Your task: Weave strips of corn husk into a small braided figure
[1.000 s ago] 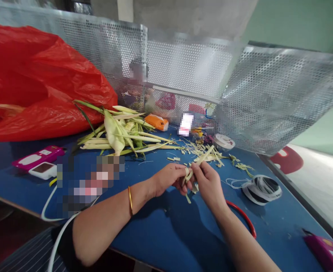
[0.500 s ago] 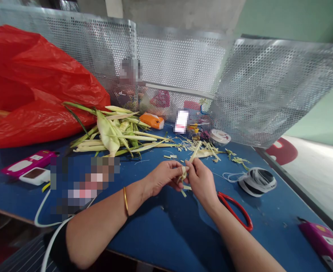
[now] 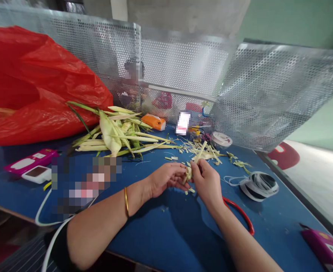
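My left hand is closed around the lower side of a small folded piece of pale green husk, its fingers curled beneath it. Thumb and finger of my right hand pinch the same piece, and a long flat end of the husk strip sticks up past them. How the folds are wound is partly hidden by the fingers. Under my right forearm lies a red looped handle; the rest of that tool is covered. Trimmed husk scraps are scattered beyond my hands.
A husk pile lies back left by a red plastic bag. An orange tissue pack, a phone and a tape roll sit near the perforated metal screen. A thread spool stands right; a white cable runs left.
Both hands have shifted slightly right with the husk piece. My left fingers have loosened and spread somewhat, and the upright strip leans farther right.
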A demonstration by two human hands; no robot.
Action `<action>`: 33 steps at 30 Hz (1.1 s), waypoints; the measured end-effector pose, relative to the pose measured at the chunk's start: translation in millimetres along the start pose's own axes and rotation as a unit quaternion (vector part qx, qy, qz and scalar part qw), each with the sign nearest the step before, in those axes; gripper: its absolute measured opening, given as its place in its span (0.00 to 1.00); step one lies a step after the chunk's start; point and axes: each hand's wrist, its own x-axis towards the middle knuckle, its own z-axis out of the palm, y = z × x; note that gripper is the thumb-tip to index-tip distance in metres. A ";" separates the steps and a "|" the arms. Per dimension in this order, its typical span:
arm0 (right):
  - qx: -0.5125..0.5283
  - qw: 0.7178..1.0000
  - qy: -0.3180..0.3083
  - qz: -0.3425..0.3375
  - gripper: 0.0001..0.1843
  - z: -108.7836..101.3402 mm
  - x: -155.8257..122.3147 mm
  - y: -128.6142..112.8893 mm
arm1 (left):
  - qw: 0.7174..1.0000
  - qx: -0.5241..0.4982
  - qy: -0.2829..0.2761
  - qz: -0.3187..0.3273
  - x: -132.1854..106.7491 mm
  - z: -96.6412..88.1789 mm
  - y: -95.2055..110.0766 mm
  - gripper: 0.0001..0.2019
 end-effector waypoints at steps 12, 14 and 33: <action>0.130 0.990 0.003 0.050 0.21 3.7 3.8 1.7 | 0.970 0.157 0.101 0.155 5.5 5.9 -17.9 0.11; 0.136 0.989 0.015 0.052 0.21 2.9 3.2 0.1 | 0.972 0.137 0.121 0.148 5.5 5.2 -16.7 0.13; 0.316 0.920 -0.216 0.086 0.21 -32.2 3.9 -17.9 | 0.947 -0.002 0.284 0.148 4.9 -4.5 1.2 0.08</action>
